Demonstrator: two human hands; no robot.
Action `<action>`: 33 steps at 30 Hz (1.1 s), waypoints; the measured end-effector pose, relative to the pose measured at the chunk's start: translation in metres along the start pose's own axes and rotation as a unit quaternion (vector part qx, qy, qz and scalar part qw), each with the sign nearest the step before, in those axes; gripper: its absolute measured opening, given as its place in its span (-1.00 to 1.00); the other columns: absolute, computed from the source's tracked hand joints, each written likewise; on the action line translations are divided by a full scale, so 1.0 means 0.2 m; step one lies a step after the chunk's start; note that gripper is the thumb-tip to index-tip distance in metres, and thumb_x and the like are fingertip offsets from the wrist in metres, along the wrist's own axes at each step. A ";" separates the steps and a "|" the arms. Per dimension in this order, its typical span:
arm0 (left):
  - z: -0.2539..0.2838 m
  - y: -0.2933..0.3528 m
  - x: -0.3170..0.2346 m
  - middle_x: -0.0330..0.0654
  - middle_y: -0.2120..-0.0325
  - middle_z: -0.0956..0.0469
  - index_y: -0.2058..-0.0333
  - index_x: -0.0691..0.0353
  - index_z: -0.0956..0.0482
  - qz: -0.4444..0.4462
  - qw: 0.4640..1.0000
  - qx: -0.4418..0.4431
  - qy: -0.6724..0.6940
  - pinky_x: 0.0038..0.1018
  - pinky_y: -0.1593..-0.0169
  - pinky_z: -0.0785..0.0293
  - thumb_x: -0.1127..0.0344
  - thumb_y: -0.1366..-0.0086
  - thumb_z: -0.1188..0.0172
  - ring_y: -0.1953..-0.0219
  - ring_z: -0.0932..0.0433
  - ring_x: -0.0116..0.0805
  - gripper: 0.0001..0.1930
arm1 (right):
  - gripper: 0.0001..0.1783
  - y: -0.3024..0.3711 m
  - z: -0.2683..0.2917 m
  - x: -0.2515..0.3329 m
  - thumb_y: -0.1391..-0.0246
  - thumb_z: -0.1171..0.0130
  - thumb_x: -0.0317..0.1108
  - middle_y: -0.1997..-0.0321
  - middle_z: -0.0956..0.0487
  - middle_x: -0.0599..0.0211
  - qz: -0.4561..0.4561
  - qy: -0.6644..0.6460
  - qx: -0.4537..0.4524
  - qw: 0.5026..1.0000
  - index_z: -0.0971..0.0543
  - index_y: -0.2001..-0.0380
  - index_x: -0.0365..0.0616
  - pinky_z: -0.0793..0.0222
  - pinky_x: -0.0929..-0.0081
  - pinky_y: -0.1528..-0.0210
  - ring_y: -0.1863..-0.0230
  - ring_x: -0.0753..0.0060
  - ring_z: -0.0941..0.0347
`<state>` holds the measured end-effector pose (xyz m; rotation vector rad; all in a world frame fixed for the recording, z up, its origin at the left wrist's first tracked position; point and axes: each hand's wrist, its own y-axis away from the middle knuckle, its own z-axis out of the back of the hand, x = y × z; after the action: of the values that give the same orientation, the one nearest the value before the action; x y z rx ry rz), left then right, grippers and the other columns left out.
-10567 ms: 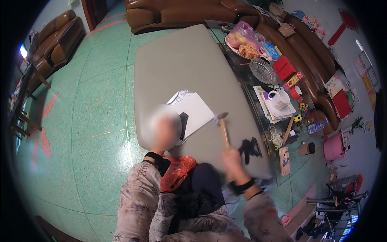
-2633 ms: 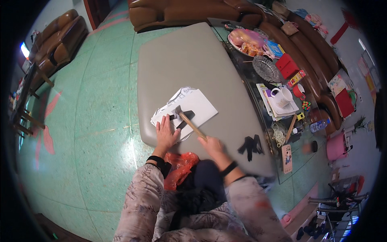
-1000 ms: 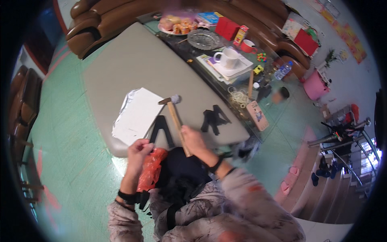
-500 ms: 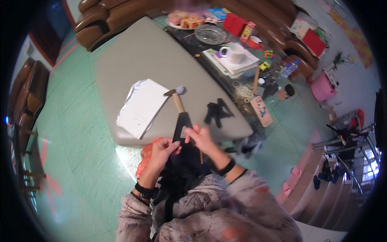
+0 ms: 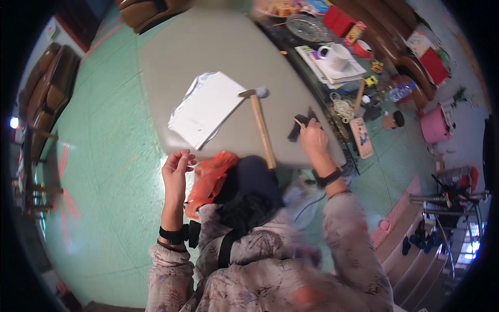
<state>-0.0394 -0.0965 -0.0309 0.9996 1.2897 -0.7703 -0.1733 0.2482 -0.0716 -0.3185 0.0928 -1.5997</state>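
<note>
My right hand (image 5: pixel 315 141) is closed around a thin wooden stick (image 5: pixel 299 122), over dark black strips (image 5: pixel 294 132) near the right edge of the grey padded bench (image 5: pixel 208 47). The hand partly covers these strips. My left hand (image 5: pixel 178 167) is raised past the bench's near edge, thumb and fingers drawn together; anything held there is too small to make out. Between the hands lies a hammer (image 5: pixel 262 127) with a wooden handle, its head pointing away from me. To its left is a flat white slab (image 5: pixel 210 110) with crumpled silvery wrapping along one side.
An orange-red plastic bag (image 5: pixel 208 182) and a clear plastic bag (image 5: pixel 301 195) are by my legs. Along the right, a dark table holds a white mug (image 5: pixel 337 57), a glass dish (image 5: pixel 309 27), string (image 5: pixel 343 108) and a pink phone-like case (image 5: pixel 361 138). Stairs descend at lower right.
My hands have separated: the left moved left, the right moved right to the black strips. The black strip they held is out of them, and the hammer's whole handle shows.
</note>
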 end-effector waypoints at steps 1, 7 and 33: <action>0.07 0.02 0.01 -0.21 0.40 -0.57 0.23 0.30 -0.51 0.018 1.000 -0.019 -0.012 -0.58 0.30 -0.40 0.30 -0.28 -0.06 0.38 -0.52 -0.48 -0.80 | -0.71 0.02 -0.04 0.03 -0.06 -0.05 -0.21 0.41 -0.51 0.03 0.016 0.003 0.028 0.999 -0.46 0.39 -0.29 -0.48 0.20 0.44 0.48 0.01 -0.53; 0.27 0.19 0.24 -0.27 0.45 -0.55 0.29 0.35 -0.52 0.052 0.987 0.020 -0.150 -0.60 0.29 -0.40 0.38 -0.24 -0.11 0.40 -0.49 -0.55 -0.85 | -0.72 0.22 -0.05 0.28 -0.10 0.01 -0.18 0.41 -0.51 -0.08 0.122 -0.123 0.133 0.976 -0.48 0.37 -0.20 -0.42 0.06 0.35 0.38 -0.13 -0.50; -0.26 0.35 0.11 -0.35 0.53 -0.51 0.18 0.34 -0.56 -0.010 0.989 0.136 -0.065 -0.69 0.45 -0.33 0.37 -0.18 -0.23 0.52 -0.39 -0.65 -0.76 | -0.77 0.55 0.31 0.38 0.06 -0.20 -0.33 0.68 -0.33 0.13 0.168 -0.501 0.393 0.752 -0.45 0.52 -0.29 -0.23 0.35 0.52 0.64 0.18 -0.27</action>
<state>0.0055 -0.0205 -0.0402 1.1332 1.1022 -1.0300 -0.0524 0.1750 -0.0288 -0.4185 -1.2611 -0.8146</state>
